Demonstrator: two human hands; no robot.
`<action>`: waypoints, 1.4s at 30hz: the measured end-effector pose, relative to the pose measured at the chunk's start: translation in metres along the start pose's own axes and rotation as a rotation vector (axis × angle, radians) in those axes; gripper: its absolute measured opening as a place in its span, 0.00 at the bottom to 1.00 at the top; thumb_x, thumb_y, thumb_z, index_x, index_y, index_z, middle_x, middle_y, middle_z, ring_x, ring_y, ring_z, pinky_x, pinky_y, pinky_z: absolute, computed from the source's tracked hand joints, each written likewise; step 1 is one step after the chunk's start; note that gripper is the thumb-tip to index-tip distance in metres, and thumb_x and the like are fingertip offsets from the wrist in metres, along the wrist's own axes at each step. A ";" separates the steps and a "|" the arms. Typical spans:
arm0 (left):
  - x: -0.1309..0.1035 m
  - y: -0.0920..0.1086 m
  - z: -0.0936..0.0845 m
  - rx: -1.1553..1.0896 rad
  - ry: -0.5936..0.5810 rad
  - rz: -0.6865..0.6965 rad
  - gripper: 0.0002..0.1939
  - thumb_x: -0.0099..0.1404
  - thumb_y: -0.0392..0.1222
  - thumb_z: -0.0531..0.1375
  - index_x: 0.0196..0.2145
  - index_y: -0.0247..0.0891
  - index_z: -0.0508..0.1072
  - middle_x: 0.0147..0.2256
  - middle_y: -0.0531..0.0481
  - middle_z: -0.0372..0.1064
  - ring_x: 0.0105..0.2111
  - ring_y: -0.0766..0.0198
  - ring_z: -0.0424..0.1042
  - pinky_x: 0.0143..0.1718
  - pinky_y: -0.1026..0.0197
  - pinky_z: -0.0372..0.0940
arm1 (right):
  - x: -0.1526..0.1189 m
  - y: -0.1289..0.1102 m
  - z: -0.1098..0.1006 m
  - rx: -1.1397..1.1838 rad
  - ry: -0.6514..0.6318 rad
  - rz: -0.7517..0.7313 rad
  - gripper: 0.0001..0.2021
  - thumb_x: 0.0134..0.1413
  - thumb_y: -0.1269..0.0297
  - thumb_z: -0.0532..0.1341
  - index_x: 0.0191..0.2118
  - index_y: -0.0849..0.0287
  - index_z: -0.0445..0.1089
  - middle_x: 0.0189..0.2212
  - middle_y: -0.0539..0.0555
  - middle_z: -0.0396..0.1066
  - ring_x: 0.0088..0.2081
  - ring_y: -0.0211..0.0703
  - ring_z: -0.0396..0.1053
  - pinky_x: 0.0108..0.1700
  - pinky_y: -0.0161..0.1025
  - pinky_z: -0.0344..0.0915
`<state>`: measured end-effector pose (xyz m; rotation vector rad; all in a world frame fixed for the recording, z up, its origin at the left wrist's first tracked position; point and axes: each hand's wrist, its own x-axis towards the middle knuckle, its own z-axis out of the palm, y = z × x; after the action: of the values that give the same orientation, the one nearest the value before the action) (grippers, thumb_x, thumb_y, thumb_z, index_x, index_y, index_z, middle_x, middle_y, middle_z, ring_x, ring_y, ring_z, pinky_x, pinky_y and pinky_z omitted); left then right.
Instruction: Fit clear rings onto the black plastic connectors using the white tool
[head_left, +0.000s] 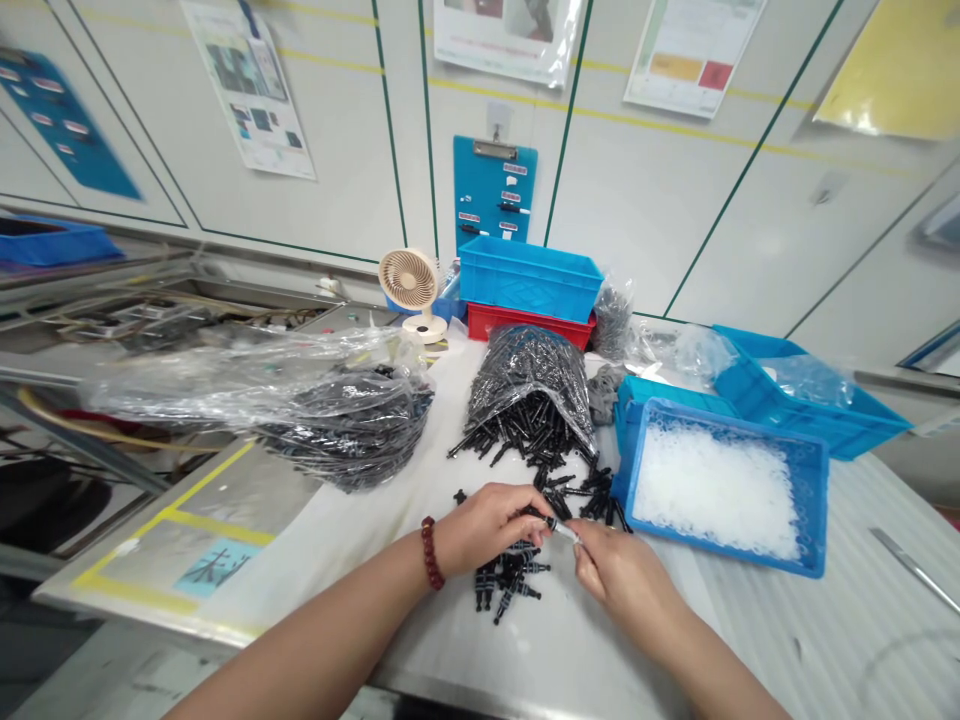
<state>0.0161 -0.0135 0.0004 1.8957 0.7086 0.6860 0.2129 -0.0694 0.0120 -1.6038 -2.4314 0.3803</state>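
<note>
My left hand [499, 522], with a beaded bracelet at the wrist, holds a black part [541, 517] by its body. My right hand [616, 566] grips a whitish piece [566, 532] that meets the end of that black part. Under my left hand lies a small pile of black parts with pale rings [506, 580]. Just beyond both hands, loose black parts [559, 480] spill from an open clear bag [532, 360]. On the right, a blue tray [823, 500] holds many small translucent rings [716, 487].
A large plastic bag of black parts [352, 420] lies left. At the back stand a small fan [409, 280] and a blue bin [529, 280] on a red one [525, 324]. More blue bins [825, 400] are at the right, near a metal strip [915, 568].
</note>
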 end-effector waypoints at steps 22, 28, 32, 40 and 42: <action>-0.001 0.006 0.005 0.176 -0.008 0.149 0.06 0.64 0.36 0.54 0.37 0.35 0.70 0.27 0.52 0.74 0.28 0.68 0.74 0.35 0.70 0.64 | 0.001 -0.002 0.007 -0.075 0.133 0.038 0.17 0.57 0.59 0.47 0.21 0.58 0.61 0.17 0.49 0.64 0.20 0.35 0.61 0.23 0.34 0.44; -0.002 0.009 0.005 0.120 -0.013 0.089 0.06 0.63 0.36 0.54 0.36 0.35 0.70 0.27 0.51 0.74 0.28 0.67 0.74 0.34 0.69 0.65 | 0.001 -0.006 0.005 -0.098 0.141 0.095 0.16 0.56 0.59 0.49 0.21 0.57 0.61 0.17 0.49 0.65 0.20 0.36 0.61 0.22 0.34 0.42; -0.001 0.007 0.004 0.083 -0.003 0.033 0.06 0.62 0.36 0.55 0.37 0.34 0.71 0.26 0.50 0.74 0.27 0.67 0.74 0.33 0.69 0.65 | 0.002 -0.009 0.003 -0.061 0.103 0.108 0.09 0.54 0.63 0.50 0.26 0.57 0.63 0.19 0.48 0.67 0.22 0.37 0.63 0.23 0.33 0.44; -0.001 -0.001 0.003 -0.097 0.118 -0.012 0.06 0.63 0.38 0.54 0.36 0.34 0.68 0.27 0.49 0.74 0.28 0.65 0.74 0.32 0.66 0.67 | 0.001 0.003 -0.001 -0.094 0.192 0.232 0.09 0.53 0.62 0.50 0.24 0.56 0.61 0.15 0.47 0.63 0.18 0.36 0.60 0.21 0.33 0.43; -0.002 -0.002 0.004 -0.163 0.125 -0.018 0.05 0.63 0.38 0.54 0.35 0.33 0.67 0.28 0.48 0.74 0.29 0.65 0.74 0.32 0.66 0.67 | 0.001 0.005 -0.004 0.018 0.273 0.258 0.11 0.54 0.60 0.50 0.25 0.56 0.61 0.15 0.46 0.61 0.18 0.36 0.59 0.21 0.31 0.46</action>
<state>0.0178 -0.0164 -0.0035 1.7069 0.7253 0.8314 0.2185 -0.0666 0.0138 -1.8330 -2.0244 0.2042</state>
